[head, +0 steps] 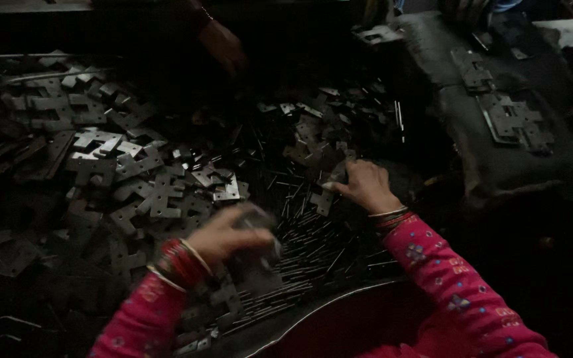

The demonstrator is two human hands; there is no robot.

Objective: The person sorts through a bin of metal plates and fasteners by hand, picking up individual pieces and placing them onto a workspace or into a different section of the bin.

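Dim bench [21,311] heaped with unsorted hinge plates [160,192]; left hand [223,235] blurred, fingers unclear; right hand [366,185] pinching one plate [329,185].

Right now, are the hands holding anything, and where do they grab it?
The left hand is blurred; it seems to hold a metal hinge plate, but where it grips cannot be told. The right hand pinches the top end of another flat hinge plate with its fingertips.
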